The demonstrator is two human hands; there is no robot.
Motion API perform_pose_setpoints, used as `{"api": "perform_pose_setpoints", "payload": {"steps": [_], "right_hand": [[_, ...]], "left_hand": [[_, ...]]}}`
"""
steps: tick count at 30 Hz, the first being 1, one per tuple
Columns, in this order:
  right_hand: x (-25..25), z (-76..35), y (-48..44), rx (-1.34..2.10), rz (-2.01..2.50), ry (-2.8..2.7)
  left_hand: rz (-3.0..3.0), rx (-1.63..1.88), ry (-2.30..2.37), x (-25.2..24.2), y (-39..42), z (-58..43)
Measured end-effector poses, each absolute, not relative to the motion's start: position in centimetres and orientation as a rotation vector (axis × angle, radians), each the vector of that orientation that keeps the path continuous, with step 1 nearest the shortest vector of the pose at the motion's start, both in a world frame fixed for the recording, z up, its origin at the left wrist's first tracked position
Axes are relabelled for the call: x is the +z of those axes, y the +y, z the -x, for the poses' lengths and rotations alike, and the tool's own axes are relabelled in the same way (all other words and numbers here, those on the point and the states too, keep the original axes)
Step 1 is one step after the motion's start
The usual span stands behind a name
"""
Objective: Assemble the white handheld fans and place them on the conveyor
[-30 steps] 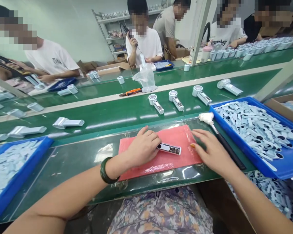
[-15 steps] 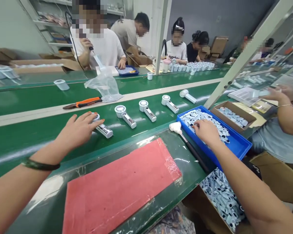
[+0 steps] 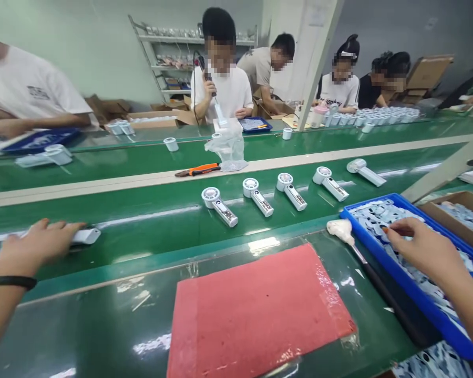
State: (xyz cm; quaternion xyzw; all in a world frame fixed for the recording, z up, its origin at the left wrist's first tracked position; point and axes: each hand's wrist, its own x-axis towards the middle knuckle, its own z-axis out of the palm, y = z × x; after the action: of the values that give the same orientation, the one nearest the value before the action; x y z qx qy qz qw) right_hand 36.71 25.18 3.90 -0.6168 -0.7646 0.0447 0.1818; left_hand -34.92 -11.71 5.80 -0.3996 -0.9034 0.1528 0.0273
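At the left, my left hand (image 3: 41,244) lies over a white handheld piece (image 3: 87,236), fingers bent round it, on the green belt (image 3: 142,236). My right hand (image 3: 421,244) is above the blue tray (image 3: 349,212) of small pale parts, with thumb and forefinger pinched together at a small dark spot too small to name. Between the hands, several white fan-like units (image 3: 224,212) lie in a row on the belt, most with their inner parts showing. The rightmost unit (image 3: 366,172) shows a plain white surface.
A red mat (image 3: 260,310) lies on the near table. The black-handled mallet (image 3: 378,283) rests beside the tray. Orange pliers (image 3: 199,169) and a plastic bag (image 3: 230,147) lie on the central strip. A cardboard box (image 3: 433,205) stands at right. Several people work across the belt.
The view has swung left. My left hand has moved left, away from the row of units, and is now on a piece farther left. My right hand stays over the blue tray.
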Motion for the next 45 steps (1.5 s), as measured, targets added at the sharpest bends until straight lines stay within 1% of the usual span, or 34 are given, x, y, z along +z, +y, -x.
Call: {"api": "perform_pose_setpoints", "payload": {"steps": [3,7,9,11,14,16,19,22,27,32,35,39,43,45], "right_hand": [[4.3,-34.5,23.0,0.364,1.583,-2.131],[3.2,-29.0,17.3,0.866,1.194,-2.242],[2.2,-26.4,14.6,1.016,1.062,-2.370],[1.4,-24.4,12.6,0.961,0.992,-2.521],[0.5,-23.0,11.4,0.628,0.990,-2.637],[0.3,-23.1,11.6,0.504,1.002,-2.645],[0.4,-24.4,12.3,0.541,0.893,-2.677],[0.4,-25.9,12.7,0.593,0.798,-2.697],[0.9,-26.8,12.1,0.593,0.876,-2.598],[3.2,-26.0,9.7,0.694,0.816,-2.499],[3.6,-24.9,7.7,0.663,0.647,-2.567],[2.3,-23.4,5.7,0.613,0.559,-2.606],[1.1,-22.7,5.2,0.596,0.587,-2.543],[0.7,-22.7,5.2,0.644,0.596,-2.485]], "left_hand": [[1.313,0.616,-2.733,6.4,-12.0,34.0],[1.430,0.553,-2.546,7.0,-11.0,31.4],[1.495,0.515,-2.499,7.1,-10.1,29.1],[1.590,0.438,-2.434,7.1,-8.9,25.3],[1.868,0.198,-2.205,7.0,-6.8,16.9],[2.102,0.037,-1.977,7.1,-5.6,10.6],[2.319,-0.043,-1.718,7.2,-4.1,2.8],[2.440,-0.063,-1.642,6.6,-3.0,-1.2],[2.593,-0.078,-1.830,4.6,-2.4,-1.8],[2.586,-0.197,-1.954,3.8,-2.9,-1.9],[2.622,-0.407,-1.958,4.4,-3.0,-2.1],[2.726,-0.797,-1.919,5.1,-3.2,-2.2],[2.709,-0.965,-1.942,4.5,-3.3,-2.3],[2.685,-1.003,-1.990,4.2,-3.2,-2.5]]}}
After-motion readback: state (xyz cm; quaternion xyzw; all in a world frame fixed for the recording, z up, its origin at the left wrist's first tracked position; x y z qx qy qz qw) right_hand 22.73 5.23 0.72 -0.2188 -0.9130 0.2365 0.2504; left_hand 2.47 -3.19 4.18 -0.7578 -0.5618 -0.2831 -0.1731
